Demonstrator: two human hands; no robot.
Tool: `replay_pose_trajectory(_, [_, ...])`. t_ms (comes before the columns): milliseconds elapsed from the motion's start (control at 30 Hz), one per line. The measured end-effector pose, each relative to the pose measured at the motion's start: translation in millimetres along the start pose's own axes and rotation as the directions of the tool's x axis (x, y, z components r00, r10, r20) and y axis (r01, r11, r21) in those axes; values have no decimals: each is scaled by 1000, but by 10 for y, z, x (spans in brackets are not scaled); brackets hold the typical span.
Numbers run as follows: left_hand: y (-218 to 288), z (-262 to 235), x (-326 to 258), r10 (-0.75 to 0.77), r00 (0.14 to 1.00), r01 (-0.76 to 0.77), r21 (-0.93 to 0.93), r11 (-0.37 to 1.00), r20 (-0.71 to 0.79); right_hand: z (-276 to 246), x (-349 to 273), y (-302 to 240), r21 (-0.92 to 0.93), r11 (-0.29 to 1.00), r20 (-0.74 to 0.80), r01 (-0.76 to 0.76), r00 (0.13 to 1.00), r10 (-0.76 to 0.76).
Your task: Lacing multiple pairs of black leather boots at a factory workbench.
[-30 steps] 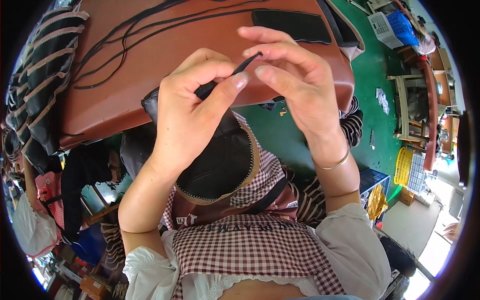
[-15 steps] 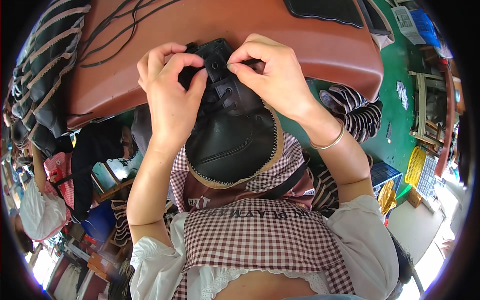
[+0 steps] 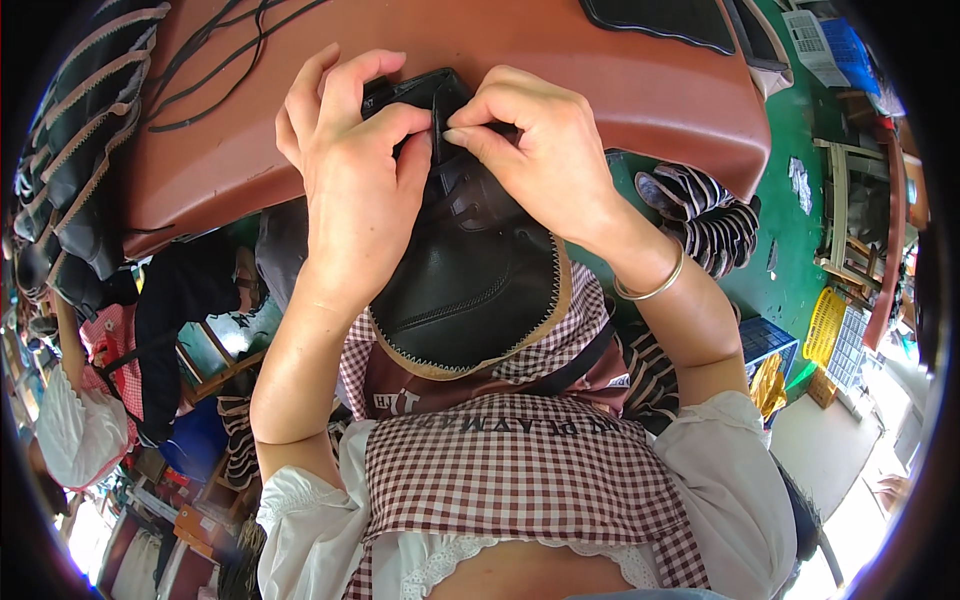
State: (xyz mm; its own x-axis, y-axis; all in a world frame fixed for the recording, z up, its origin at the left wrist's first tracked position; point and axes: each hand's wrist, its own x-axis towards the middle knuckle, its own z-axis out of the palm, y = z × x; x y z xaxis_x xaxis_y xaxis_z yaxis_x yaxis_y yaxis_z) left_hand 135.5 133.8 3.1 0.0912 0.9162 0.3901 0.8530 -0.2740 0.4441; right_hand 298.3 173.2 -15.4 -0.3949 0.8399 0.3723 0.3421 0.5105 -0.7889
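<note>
A black leather shoe upper (image 3: 450, 290), with a tan zigzag-stitched edge, rests against my lap and the table edge. Black shoelace (image 3: 465, 205) crosses its front through the eyelets. My left hand (image 3: 365, 175) has thumb and forefinger closed on the upper's eyelet flap, the other fingers raised. Close beside it, my right hand (image 3: 540, 150) pinches at the flap's other side; a dark strand like shoelace shows inside its finger loop. The flap stands edge-on between my fingertips, and the top eyelet is hidden.
The brown padded table (image 3: 680, 100) carries loose black laces (image 3: 215, 60) and a flat black piece (image 3: 660, 22). Stacked black uppers (image 3: 95, 150) stand at the left. Bundled uppers (image 3: 705, 220) lie right below the table. A person's white sleeve (image 3: 85, 430) shows at far left.
My left hand has moved right, closing on the eyelet flap. The flap has turned edge-on, and its eyelet no longer shows. My right hand has shifted slightly left.
</note>
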Motion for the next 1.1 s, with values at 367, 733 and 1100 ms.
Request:
replay_pose_trajectory(367, [-845, -1314, -360, -42, 988, 126, 636, 761, -146, -388, 85, 186, 123, 991, -70, -53, 996, 62])
replay_pose_trajectory(733, [-132, -411, -84, -169, 979, 195, -293, 936, 114, -14, 589, -254, 282, 948, 318, -150, 946, 55])
replay_pose_trajectory(1100, [-209, -215, -339, -335, 941, 335, -225, 915, 41, 260, 261, -231, -126, 957, 227, 261, 947, -228])
